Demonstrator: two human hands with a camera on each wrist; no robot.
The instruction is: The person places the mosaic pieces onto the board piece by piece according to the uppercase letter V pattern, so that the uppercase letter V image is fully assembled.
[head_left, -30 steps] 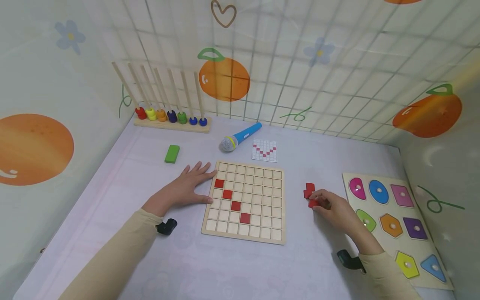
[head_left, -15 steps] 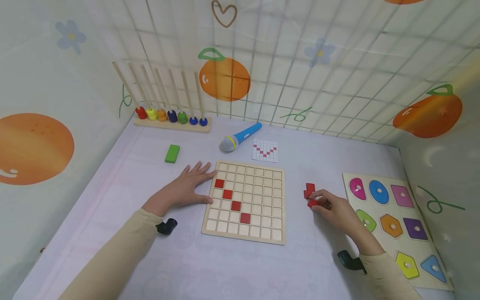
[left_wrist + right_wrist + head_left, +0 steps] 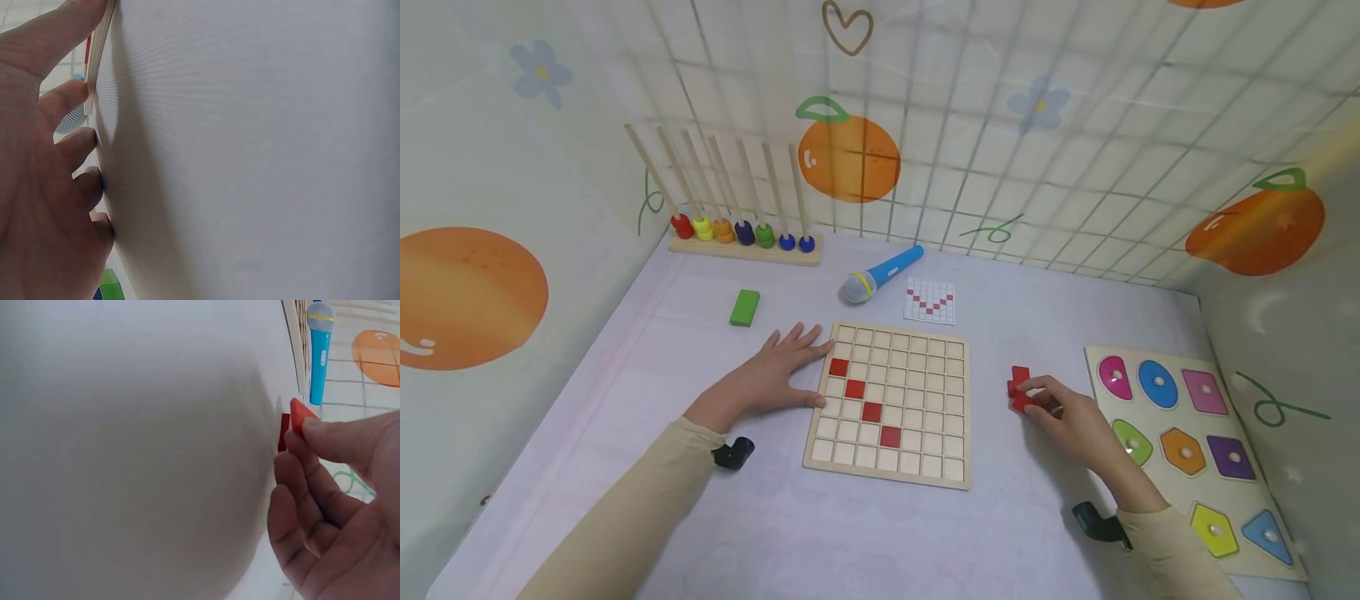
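My left hand (image 3: 775,375) rests on the table with fingers spread, its thumb and index finger touching the left edge of a wooden grid board (image 3: 915,379). Several red square tiles sit in the board's cells, stepping diagonally down to the right from one red tile (image 3: 838,367). Right of the board, my right hand (image 3: 1067,417) pinches a red tile (image 3: 1022,403) between thumb and index finger. In the right wrist view that red tile (image 3: 300,414) is tilted up, with another red tile (image 3: 284,428) behind it. Loose red tiles (image 3: 1020,373) lie just beyond the fingers, partly hidden.
Behind the board lie a blue toy microphone (image 3: 880,275) and a pattern card (image 3: 929,300) with a red V. A green block (image 3: 744,308) and a pegged bead rack (image 3: 745,250) stand back left. A shape puzzle board (image 3: 1206,425) lies right, near my right forearm.
The red tile in my right fingers has turned and shifted slightly left, close to the loose tiles. My left hand and the board have stayed in place.
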